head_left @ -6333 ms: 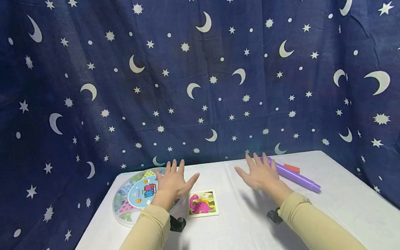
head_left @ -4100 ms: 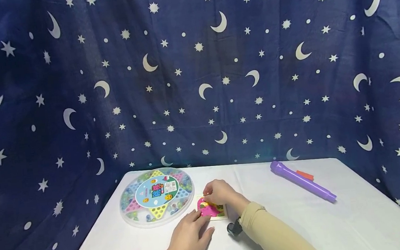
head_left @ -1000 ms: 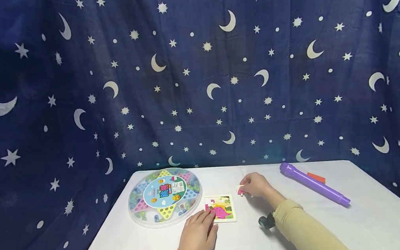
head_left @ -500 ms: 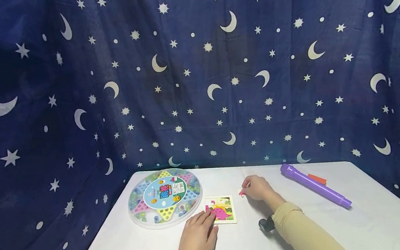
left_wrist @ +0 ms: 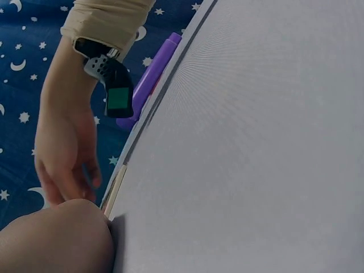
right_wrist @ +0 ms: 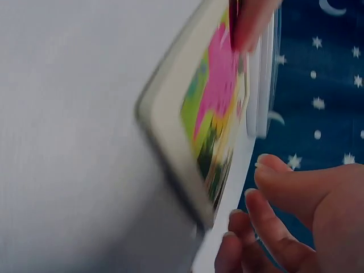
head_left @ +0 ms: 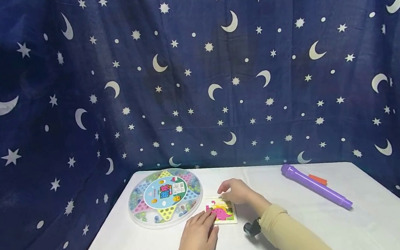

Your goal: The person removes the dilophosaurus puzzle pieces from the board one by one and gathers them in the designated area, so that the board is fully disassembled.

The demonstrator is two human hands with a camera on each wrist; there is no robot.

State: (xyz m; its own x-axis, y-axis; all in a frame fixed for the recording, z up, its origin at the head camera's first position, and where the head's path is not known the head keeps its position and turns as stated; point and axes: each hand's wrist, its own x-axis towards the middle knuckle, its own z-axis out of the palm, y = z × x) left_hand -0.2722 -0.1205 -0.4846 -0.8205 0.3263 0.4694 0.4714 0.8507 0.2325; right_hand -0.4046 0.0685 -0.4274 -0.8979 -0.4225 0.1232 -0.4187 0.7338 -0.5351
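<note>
A small square jigsaw puzzle point(head_left: 224, 211) with a pink dinosaur picture and a pale frame lies mid-table. My left hand point(head_left: 197, 238) rests its extended fingers on the puzzle's lower left part. Just over the puzzle's far edge is my right hand point(head_left: 238, 191), palm down with bent fingers. The right wrist view shows this right hand point(right_wrist: 296, 216) with thumb and fingers apart and nothing between them, beside the puzzle point(right_wrist: 219, 85). The spot where a pink puzzle piece was earlier is now covered by the right hand.
A round, clear-lidded Chinese checkers set point(head_left: 165, 197) with marbles is left of the puzzle. Farther right lie a purple microphone-shaped tube point(head_left: 316, 186) and a small orange-red block point(head_left: 318, 179). A starry blue curtain point(head_left: 196, 81) hangs behind the white table point(head_left: 337, 224).
Both hands first hovered apart over the table, then came to the puzzle. My right hand carried a pink piece to the right, then swung back left over the puzzle's far edge. The left hand stays put.
</note>
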